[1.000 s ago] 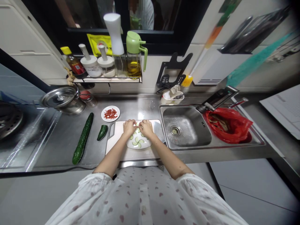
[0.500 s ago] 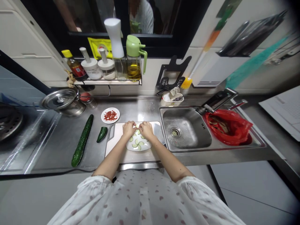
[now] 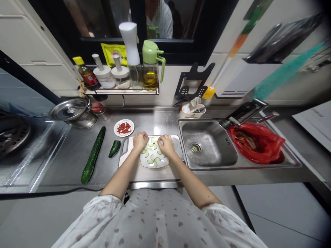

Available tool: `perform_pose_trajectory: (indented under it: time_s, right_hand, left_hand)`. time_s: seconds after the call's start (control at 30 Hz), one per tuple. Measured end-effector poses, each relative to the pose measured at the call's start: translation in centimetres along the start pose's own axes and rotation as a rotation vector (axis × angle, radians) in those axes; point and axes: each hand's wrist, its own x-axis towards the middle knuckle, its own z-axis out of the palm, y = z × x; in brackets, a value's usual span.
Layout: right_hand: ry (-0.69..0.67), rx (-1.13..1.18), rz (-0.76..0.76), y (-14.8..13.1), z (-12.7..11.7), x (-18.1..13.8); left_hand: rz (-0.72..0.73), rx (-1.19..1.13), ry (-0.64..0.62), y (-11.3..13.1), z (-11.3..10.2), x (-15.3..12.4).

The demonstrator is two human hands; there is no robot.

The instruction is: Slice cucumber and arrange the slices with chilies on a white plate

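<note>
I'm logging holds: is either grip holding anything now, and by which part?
It can't be told: the left grip and right grip are at opposite sides of the white plate, and anything pinched could be hidden.

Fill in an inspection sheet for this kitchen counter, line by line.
Surface: metal counter, shiny; a cutting board lies near its front edge.
Job's things: cucumber slices in curved clusters on a white plate, which rests on the board; cucumber piece and long cucumber to the left.
Clutter: small dish of red pieces; lidded pot; red bag right of the sink basin.
Hands: left hand and right hand at the plate's two sides, fingers bent; whether they grip anything, cannot tell.
Cables: dark strip along the front edge; possibly a cable.
Surroundings: bottle shelf and window behind.
</note>
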Motion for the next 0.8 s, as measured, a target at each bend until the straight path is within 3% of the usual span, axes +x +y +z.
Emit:
perform_pose_trajectory:
  time_s: [0.2,0.37,0.57,0.8]
  right_hand:
    - [0.057,0.109,-0.004,0.6,-1.5,-2.2]
    - [0.097,0.168,0.008,0.8,-2.4,-3.8]
    - [0.122,0.195,0.010,0.7,-2.9,-4.8]
    - [0.117,0.191,0.034,0.7,-2.8,-5.4]
  left_hand:
    - [-0.085,-0.025,0.067,-2.7,-1.8,1.6]
    - [-0.266,-0.068,0.145,-6.5,-4.0,3.5]
    - [-0.487,0.059,0.251,-10.9,-6.6,4.9]
    - [-0.440,0.207,0.249,-13.0,-7.2,5.1]
